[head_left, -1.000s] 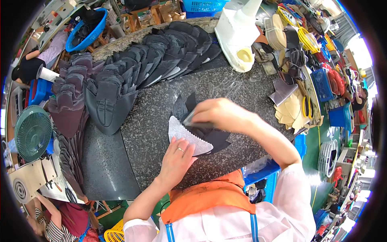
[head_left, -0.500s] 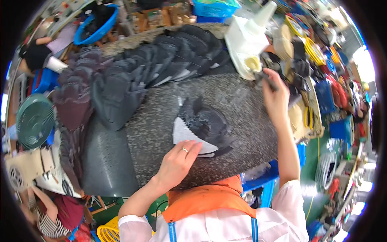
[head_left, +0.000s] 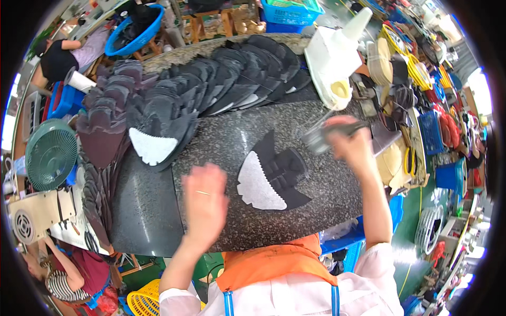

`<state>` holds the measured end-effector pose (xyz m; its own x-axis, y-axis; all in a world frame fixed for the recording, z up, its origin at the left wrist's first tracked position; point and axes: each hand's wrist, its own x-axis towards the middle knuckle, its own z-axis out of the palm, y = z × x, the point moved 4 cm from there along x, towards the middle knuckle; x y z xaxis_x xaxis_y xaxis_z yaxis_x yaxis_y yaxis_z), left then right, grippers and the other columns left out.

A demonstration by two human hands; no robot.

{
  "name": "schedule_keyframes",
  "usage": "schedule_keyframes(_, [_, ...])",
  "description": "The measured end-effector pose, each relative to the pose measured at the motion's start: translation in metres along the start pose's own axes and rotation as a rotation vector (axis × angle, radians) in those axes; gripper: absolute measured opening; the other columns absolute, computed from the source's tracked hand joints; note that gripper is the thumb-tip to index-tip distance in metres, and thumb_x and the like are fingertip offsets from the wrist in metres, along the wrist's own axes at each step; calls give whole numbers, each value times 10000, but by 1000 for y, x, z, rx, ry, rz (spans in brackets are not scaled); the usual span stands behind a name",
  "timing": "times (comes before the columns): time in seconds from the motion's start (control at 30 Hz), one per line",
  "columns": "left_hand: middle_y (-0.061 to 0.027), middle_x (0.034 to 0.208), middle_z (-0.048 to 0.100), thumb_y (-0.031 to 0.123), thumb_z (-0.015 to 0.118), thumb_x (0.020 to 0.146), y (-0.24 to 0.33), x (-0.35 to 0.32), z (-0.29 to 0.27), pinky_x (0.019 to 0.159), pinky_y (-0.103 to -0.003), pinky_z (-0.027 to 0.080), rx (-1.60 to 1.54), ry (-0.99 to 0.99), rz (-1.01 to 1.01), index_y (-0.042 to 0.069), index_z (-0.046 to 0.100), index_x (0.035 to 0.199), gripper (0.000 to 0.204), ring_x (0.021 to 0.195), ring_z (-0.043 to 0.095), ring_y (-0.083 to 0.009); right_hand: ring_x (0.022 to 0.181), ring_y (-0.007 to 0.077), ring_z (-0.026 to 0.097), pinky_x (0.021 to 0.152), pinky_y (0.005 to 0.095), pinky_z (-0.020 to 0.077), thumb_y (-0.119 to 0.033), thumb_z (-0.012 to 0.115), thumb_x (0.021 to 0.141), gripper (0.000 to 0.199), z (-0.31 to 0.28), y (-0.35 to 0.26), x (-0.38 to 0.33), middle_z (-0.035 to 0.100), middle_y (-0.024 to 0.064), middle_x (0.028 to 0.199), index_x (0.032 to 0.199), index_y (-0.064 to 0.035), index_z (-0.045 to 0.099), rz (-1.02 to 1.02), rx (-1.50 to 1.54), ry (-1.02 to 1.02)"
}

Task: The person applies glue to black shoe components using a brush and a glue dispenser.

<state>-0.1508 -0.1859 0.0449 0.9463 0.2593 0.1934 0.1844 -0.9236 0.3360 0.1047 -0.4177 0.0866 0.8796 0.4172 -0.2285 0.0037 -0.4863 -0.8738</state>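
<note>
A black shoe-upper piece (head_left: 287, 171) lies flat on the speckled stone top, with a white toothed-edge panel (head_left: 258, 184) along its left side. To its left, my left hand (head_left: 205, 203) hovers over the stone, empty, its fingers extended but blurred. My right hand (head_left: 352, 143), also blurred, grips a dark-handled brush (head_left: 316, 136) whose grey end points left, above the stone and right of the piece. Just beyond that hand stands a white glue container (head_left: 332, 58) with a yellowish open mouth. Another white panel (head_left: 153, 146) shows on the front piece of the overlapping black row (head_left: 211, 79).
Dark brown pieces (head_left: 103, 145) overlap along the left edge. A green fan (head_left: 51, 154) stands beyond them. Yellow-handled scissors (head_left: 410, 159) and clutter crowd the right side. Blue baskets (head_left: 292, 13) sit at the far side. Other people are at the left.
My left hand has left the white panel and moved left. My right hand has brought the brush leftward and nearer from the container's mouth. A white panel now shows on the row's front piece.
</note>
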Motion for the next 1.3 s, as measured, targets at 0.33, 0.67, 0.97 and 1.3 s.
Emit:
schedule_keyframes(0.33, [-149,1218,596,54,810,688,41,1,45,1053,-488,471,-258,-193,326,3,608,1171,526,1204,560,-378,892,335,676,754,406,557,-65,639,799,251,60,0,-17,676,128,975,1041,-72,706,-813,-408,-484])
schedule_keyframes(0.67, [-181,1200,591,63,758,750,44,2,42,1064,-510,462,-214,-187,381,-12,614,1111,396,1205,552,-380,797,304,717,651,410,581,-10,614,852,432,45,59,-127,708,140,931,1277,-65,551,-228,-533,-45])
schedule_keyframes(0.97, [-187,1191,594,10,729,712,51,4,41,1052,-506,471,-129,-208,404,1,628,1121,422,1191,552,-394,724,367,675,661,455,549,-124,629,905,219,56,29,-44,686,148,849,1118,-80,604,-250,-379,130])
schedule_keyframes(1.3, [-189,1101,638,-63,662,734,28,26,21,921,-389,533,-311,-205,392,-16,637,1100,369,1058,633,-342,878,353,677,801,449,545,-70,650,837,276,20,5,11,680,156,947,1113,-61,648,-453,-483,244])
